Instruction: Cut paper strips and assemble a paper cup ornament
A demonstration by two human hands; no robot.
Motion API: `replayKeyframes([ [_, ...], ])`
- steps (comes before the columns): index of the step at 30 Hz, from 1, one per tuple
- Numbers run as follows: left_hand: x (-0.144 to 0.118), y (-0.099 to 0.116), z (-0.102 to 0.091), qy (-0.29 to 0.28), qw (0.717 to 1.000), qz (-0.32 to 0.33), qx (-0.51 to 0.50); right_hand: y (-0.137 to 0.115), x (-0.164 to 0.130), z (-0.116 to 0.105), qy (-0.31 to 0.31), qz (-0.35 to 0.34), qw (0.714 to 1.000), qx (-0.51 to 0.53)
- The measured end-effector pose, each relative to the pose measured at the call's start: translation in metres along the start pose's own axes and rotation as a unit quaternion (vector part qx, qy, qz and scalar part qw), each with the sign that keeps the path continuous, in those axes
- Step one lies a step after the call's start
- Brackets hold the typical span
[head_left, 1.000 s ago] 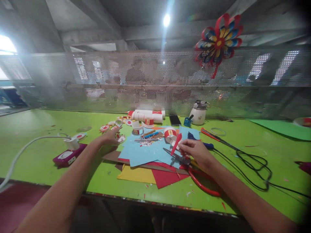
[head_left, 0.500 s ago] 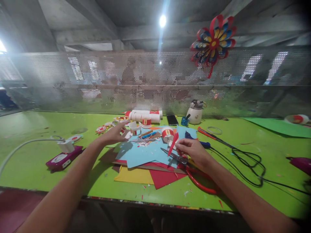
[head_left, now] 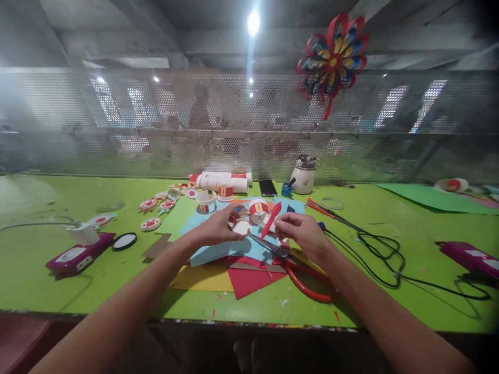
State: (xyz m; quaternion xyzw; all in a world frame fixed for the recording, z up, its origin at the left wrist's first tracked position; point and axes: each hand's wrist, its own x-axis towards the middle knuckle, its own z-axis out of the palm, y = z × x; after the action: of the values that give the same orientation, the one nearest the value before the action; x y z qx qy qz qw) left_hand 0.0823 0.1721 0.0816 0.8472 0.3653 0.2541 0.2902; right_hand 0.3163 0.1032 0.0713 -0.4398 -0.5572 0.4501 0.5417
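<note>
Presently, at the centre of the frame, the left hand (head_left: 218,231) is closed lightly around a small white paper disc (head_left: 242,227), fingers curled over its near edge. Just to its right, the right hand (head_left: 302,234) pinches the lower end of a red paper strip (head_left: 272,219), which stands tilted, its pointed tip toward the upper centre. Both pieces sit above a sheet of blue paper (head_left: 218,252) that tops a loose stack with red paper (head_left: 249,280) and yellow paper (head_left: 202,278) beneath, all on the green table (head_left: 117,280).

Handling assessment: the strip and disc appear to be thin card, very light, easily creased or torn, and liable to slip from a loose grip. A pinch near the strip's base, as now held, seems the soundest hold; the disc is best taken by its rim.

Surroundings: red-handled scissors (head_left: 304,278) lie just below the right hand, blades toward the blue sheet. Small red-banded paper cups (head_left: 206,201) stand above the hands, with a roll of cups (head_left: 222,183) lying behind. A black cable (head_left: 382,254) loops at right. A purple device (head_left: 72,257) rests at lower left. A paper pinwheel (head_left: 333,54) hangs at upper right on the mesh screen (head_left: 117,124).
</note>
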Motion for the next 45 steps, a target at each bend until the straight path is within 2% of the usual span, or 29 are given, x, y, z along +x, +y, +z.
replayKeyframes([
  [5,0.001,0.002,0.016,0.025,0.999,0.039,0.0,0.002,0.003,-0.006,0.013,0.008,0.999,0.038],
  [10,-0.002,0.006,0.025,0.053,0.997,0.052,0.009,-0.001,0.002,-0.005,-0.012,0.043,0.99,0.133],
  [17,-0.002,0.007,0.032,0.117,0.988,-0.021,-0.097,0.0,-0.003,0.002,-0.026,0.072,0.986,0.151],
  [20,-0.001,0.006,0.039,0.117,0.977,-0.043,-0.173,0.005,-0.004,0.006,-0.021,0.059,0.989,0.131],
  [23,0.001,0.006,0.046,0.101,0.955,-0.049,-0.276,0.006,-0.004,0.009,-0.008,0.057,0.992,0.111],
  [28,0.0,0.007,0.052,0.096,0.914,-0.085,-0.384,0.002,-0.003,0.008,0.024,0.071,0.992,0.103],
  [34,-0.003,0.01,0.047,0.109,0.807,-0.114,-0.569,0.001,-0.001,0.005,0.049,0.061,0.993,0.086],
  [38,0.0,0.01,0.039,0.133,0.758,-0.15,-0.621,0.003,-0.001,0.006,0.055,0.049,0.996,0.056],
  [40,0.001,0.009,0.038,0.145,0.74,-0.171,-0.634,0.004,-0.001,0.008,0.054,0.041,0.997,0.029],
  [45,-0.001,0.008,0.039,0.127,0.726,-0.176,-0.652,0.003,-0.006,0.014,0.033,0.026,0.999,-0.024],
])
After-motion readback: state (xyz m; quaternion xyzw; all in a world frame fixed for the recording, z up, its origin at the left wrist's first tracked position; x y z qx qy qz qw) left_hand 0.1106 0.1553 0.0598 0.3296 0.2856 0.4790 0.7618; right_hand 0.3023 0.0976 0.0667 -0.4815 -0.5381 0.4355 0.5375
